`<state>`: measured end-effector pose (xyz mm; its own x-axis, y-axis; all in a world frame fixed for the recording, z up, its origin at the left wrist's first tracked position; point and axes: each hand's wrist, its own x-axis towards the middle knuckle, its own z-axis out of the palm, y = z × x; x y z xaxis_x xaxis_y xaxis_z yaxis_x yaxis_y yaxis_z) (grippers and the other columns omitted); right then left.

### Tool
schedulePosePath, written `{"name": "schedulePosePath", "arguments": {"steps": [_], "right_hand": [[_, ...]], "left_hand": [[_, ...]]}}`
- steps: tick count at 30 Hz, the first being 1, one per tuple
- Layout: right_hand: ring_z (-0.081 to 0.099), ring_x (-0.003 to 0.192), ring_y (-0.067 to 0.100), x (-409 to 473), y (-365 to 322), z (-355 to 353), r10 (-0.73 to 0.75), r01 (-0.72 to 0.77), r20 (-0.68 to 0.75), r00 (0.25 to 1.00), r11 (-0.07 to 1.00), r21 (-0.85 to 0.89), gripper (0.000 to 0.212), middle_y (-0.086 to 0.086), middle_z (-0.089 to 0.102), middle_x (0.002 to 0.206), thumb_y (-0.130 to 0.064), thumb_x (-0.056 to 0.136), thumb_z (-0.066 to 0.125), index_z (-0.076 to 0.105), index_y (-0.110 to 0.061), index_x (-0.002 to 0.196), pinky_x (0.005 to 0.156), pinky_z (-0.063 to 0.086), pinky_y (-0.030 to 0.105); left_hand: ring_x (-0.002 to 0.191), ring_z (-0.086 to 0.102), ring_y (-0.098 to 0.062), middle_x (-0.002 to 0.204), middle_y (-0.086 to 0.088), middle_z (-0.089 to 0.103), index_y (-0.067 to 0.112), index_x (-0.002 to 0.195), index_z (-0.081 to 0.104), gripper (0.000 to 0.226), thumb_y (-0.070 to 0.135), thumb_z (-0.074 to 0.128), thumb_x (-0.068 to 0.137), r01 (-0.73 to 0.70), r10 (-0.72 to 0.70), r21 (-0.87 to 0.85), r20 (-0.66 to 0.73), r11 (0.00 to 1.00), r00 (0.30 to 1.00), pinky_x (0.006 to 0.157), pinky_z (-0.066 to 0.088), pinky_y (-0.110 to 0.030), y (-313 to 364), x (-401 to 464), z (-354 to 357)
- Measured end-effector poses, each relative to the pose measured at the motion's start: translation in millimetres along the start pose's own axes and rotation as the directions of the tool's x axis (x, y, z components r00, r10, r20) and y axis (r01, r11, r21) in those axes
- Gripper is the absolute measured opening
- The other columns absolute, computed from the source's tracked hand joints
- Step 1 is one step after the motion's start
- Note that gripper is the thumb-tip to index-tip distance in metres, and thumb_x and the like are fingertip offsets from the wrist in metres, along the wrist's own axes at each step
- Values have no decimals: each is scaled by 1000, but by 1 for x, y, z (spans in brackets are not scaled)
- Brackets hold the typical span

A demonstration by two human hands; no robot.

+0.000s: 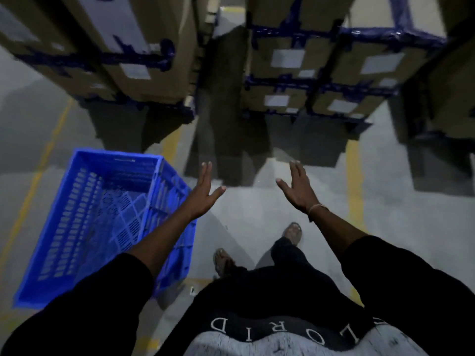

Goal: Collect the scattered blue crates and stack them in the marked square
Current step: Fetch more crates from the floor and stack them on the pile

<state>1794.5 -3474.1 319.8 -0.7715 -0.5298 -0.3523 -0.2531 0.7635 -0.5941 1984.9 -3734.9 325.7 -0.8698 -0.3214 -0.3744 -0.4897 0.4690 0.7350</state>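
An empty blue slotted crate [102, 214] stands on the grey floor at my lower left, inside yellow floor lines [33, 186]. My left hand [204, 192] hovers just past the crate's right rim with straight fingers, holding nothing. My right hand [298, 188] is stretched out in front of me at the same height, fingers straight and empty, a thin band on its wrist. Both hands are in the air, apart from the crate. My left forearm crosses over the crate's near right corner.
Stacks of cardboard boxes on blue pallets [308, 80] rise ahead, with another stack [108, 60] at the upper left and a narrow gap between them. A yellow line [356, 181] runs along the floor on the right. My feet in sandals [291, 233] stand on bare concrete.
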Motion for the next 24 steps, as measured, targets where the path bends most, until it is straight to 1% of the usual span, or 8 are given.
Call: {"name": "schedulePosePath", "arguments": {"steps": [2, 4, 9, 13, 16, 18, 20, 24], "right_hand": [[3, 153, 22, -18, 25, -13, 80, -78, -49, 996, 996, 39, 81, 3, 1, 166, -58, 96, 44, 9, -18, 158, 122, 8, 40], [4, 152, 23, -35, 52, -26, 159, -151, -96, 983, 985, 82, 82, 1, 1, 166, -60, 95, 44, 9, -20, 158, 122, 10, 42], [4, 152, 23, -78, 121, -64, 329, -285, -195, 924, 932, 225, 81, -3, 0, 166, -58, 95, 47, 10, -23, 158, 122, 11, 43], [2, 153, 24, -116, 187, -97, 455, -369, -240, 857, 869, 330, 82, -3, -2, 166, -59, 95, 48, 10, -24, 158, 122, 10, 47], [0, 153, 21, -148, 237, -126, 534, -410, -270, 801, 818, 403, 82, -5, -4, 166, -58, 95, 48, 8, -24, 158, 122, 10, 46], [1, 152, 21, -171, 271, -145, 588, -440, -291, 755, 783, 440, 80, -4, -4, 166, -56, 96, 49, 9, -24, 158, 122, 10, 45], [2, 152, 24, -194, 306, -163, 641, -464, -310, 702, 743, 482, 80, -6, -3, 165, -57, 95, 49, 10, -26, 158, 122, 11, 45], [3, 152, 27, -238, 370, -196, 732, -484, -346, 587, 660, 574, 81, -8, -2, 165, -60, 94, 48, 10, -28, 158, 121, 14, 47]], "left_hand": [[152, -5, -8, 167, 2, -15, 24, 160, -7, 89, 47, 53, 100, -43, 43, -1, 53, 999, 998, 123, 14, -33, 14, 14, 14], [152, -3, -7, 168, 4, -13, 28, 160, -7, 89, 52, 53, 99, -78, 76, 19, 104, 997, 992, 122, 19, -36, 31, 27, 30], [151, -9, -2, 168, 9, -9, 30, 160, -4, 88, 57, 51, 97, -199, 178, 74, 225, 977, 958, 122, 11, -28, 88, 59, 81], [152, -7, -4, 168, 9, -7, 32, 160, -4, 88, 62, 48, 96, -280, 235, 94, 332, 955, 914, 125, 8, -37, 146, 83, 138], [154, 2, -9, 164, 20, -7, 37, 159, -3, 88, 68, 47, 94, -323, 261, 82, 422, 943, 868, 125, 16, -45, 199, 99, 189], [154, 10, -13, 165, 19, -3, 37, 159, -2, 87, 69, 47, 94, -362, 286, 83, 460, 929, 841, 124, 21, -47, 234, 109, 225], [154, 13, -14, 166, 19, -2, 38, 159, -2, 88, 70, 47, 93, -411, 325, 71, 494, 909, 806, 123, 23, -47, 270, 120, 265], [154, 12, -13, 158, 30, -5, 44, 157, -4, 89, 72, 49, 91, -473, 367, 27, 591, 881, 718, 123, 24, -48, 337, 139, 347]]}}
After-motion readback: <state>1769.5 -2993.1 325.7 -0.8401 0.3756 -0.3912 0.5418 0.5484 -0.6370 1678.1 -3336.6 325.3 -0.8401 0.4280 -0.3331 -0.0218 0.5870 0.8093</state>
